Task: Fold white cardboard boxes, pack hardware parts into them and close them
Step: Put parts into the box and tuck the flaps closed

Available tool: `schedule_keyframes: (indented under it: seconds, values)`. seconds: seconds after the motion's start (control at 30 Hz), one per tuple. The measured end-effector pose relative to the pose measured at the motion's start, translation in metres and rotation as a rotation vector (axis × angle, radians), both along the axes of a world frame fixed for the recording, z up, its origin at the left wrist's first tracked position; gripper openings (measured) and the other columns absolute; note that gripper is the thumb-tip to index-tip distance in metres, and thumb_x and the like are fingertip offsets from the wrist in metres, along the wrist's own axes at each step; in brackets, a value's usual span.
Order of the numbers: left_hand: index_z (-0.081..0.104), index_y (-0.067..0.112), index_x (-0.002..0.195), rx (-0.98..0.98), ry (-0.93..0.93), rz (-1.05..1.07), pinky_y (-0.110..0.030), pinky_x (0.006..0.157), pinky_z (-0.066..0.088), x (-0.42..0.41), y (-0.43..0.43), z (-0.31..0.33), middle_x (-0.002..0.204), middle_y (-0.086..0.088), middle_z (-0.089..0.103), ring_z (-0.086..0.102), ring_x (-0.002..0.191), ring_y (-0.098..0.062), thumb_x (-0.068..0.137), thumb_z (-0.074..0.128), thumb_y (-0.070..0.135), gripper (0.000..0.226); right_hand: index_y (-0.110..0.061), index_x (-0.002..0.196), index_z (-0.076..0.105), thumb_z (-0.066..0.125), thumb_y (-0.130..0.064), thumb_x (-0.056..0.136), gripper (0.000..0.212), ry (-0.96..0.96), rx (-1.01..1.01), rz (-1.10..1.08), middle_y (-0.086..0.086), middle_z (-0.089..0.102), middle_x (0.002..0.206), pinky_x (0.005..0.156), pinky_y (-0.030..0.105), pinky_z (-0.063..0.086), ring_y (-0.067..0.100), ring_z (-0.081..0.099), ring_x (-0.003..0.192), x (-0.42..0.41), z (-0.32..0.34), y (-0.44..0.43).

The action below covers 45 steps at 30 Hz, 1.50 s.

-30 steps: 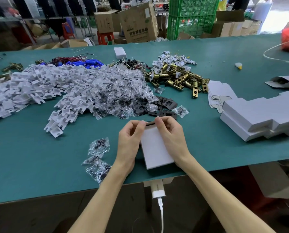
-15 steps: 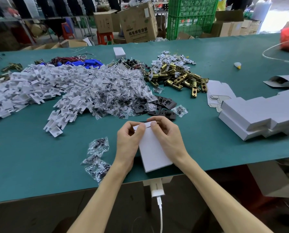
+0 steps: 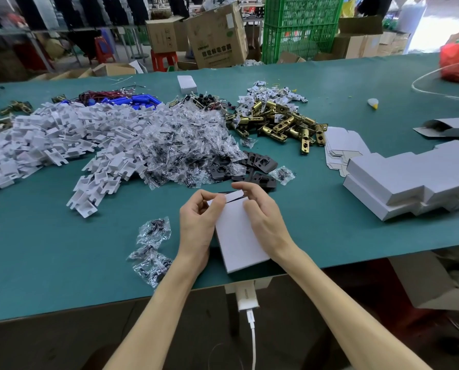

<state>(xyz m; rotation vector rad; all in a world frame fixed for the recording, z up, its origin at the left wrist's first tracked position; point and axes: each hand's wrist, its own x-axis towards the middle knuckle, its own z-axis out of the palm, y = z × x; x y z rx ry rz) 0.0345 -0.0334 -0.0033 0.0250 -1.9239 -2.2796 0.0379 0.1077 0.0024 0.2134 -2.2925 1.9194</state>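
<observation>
A white cardboard box (image 3: pixel 239 236) lies flat near the front edge of the green table (image 3: pixel 49 263). My left hand (image 3: pixel 199 225) grips its left side and far corner. My right hand (image 3: pixel 263 217) holds the right side, with fingers on the end flap (image 3: pixel 235 194), which stands slightly ajar over a dark gap. Black plates (image 3: pixel 257 166), brass latches (image 3: pixel 281 124), bagged screws (image 3: pixel 185 145) and white plastic inserts (image 3: pixel 49 140) lie in piles beyond the box.
Closed white boxes (image 3: pixel 415 177) are stacked at the right, with flat box blanks (image 3: pixel 340 148) behind them. Two screw bags (image 3: pixel 153 244) lie left of my left wrist. A red bag (image 3: pixel 458 60) sits at the far right.
The box has tilted a little, its far end swinging left. The end flap came down over the opening and now sits slightly ajar under my fingers.
</observation>
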Motion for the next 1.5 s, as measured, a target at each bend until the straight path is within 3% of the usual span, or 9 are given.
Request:
schedule_keyframes:
  seconds: [0.13,0.3,0.4,0.53,0.7,1.13,1.33,1.5]
  values:
    - [0.070,0.027,0.077,0.018,0.001,-0.007,-0.046,0.067,0.041,0.0011,-0.0007,-0.0001,0.079,-0.013,0.062,0.052,0.074,-0.028,0.088,0.076,0.029,0.013,-0.022,0.126,0.061,0.040,-0.021,0.090,0.042,0.004,-0.007,0.016,-0.025,0.063,0.079,0.054,0.015,0.041,-0.002,0.053,0.062,0.0018,0.0016,0.0005]
    - [0.070,0.022,0.079,0.029,0.002,0.011,-0.045,0.067,0.042,0.0017,-0.0005,-0.0005,0.082,-0.015,0.063,0.053,0.075,-0.029,0.088,0.076,0.028,0.012,-0.019,0.126,0.061,0.048,-0.019,0.089,0.039,-0.052,-0.105,0.018,0.000,0.067,0.105,0.065,0.021,0.049,0.006,0.060,0.080,0.0013,0.0048,0.0019]
    - [0.070,0.020,0.078,0.064,-0.026,0.073,-0.040,0.062,0.044,0.0014,0.0001,0.0000,0.080,-0.011,0.065,0.055,0.072,-0.026,0.084,0.075,0.031,0.014,-0.014,0.127,0.061,0.060,-0.013,0.095,0.031,-0.089,-0.204,0.056,0.002,0.067,0.116,0.075,0.019,0.052,0.002,0.064,0.094,-0.0007,0.0045,0.0048]
    - [0.066,0.027,0.072,0.084,-0.028,0.136,-0.042,0.061,0.041,-0.0002,-0.0012,-0.0007,0.080,-0.016,0.059,0.050,0.072,-0.028,0.084,0.074,0.034,0.016,-0.013,0.122,0.062,0.069,-0.019,0.089,0.035,-0.120,-0.227,0.078,0.004,0.066,0.121,0.075,0.023,0.055,0.003,0.066,0.096,-0.0012,0.0027,0.0065]
    - [0.065,0.028,0.072,0.050,0.007,0.111,-0.046,0.067,0.040,-0.0013,-0.0005,0.0001,0.080,-0.016,0.058,0.048,0.073,-0.028,0.083,0.074,0.037,0.016,-0.007,0.107,0.064,0.073,-0.012,0.093,0.018,-0.137,-0.277,0.026,0.001,0.072,0.095,0.064,0.029,0.057,0.011,0.068,0.077,-0.0021,-0.0004,0.0064]
    - [0.061,0.028,0.071,0.031,0.003,0.114,-0.038,0.059,0.038,-0.0015,-0.0005,-0.0019,0.075,-0.012,0.057,0.048,0.069,-0.025,0.086,0.072,0.035,0.020,-0.013,0.105,0.070,0.072,-0.016,0.095,0.011,-0.130,-0.277,0.045,0.007,0.074,0.098,0.064,0.031,0.056,0.017,0.068,0.080,-0.0023,-0.0010,0.0070]
    - [0.076,0.025,0.087,0.072,-0.003,0.000,-0.040,0.060,0.055,0.0016,-0.0013,0.0009,0.085,-0.008,0.074,0.065,0.070,-0.022,0.086,0.074,0.026,0.002,-0.015,0.105,0.073,0.072,-0.028,0.085,0.024,-0.121,-0.286,0.085,0.006,0.073,0.092,0.066,0.034,0.053,0.019,0.065,0.079,0.0010,0.0017,0.0071]
    - [0.078,0.023,0.088,0.151,-0.050,-0.027,-0.035,0.059,0.057,0.0021,-0.0024,0.0034,0.087,-0.011,0.075,0.066,0.070,-0.021,0.083,0.075,0.025,0.006,-0.016,0.104,0.074,0.071,-0.027,0.086,0.021,-0.101,-0.272,0.096,0.001,0.072,0.089,0.066,0.033,0.051,0.017,0.063,0.078,0.0009,0.0008,0.0070]
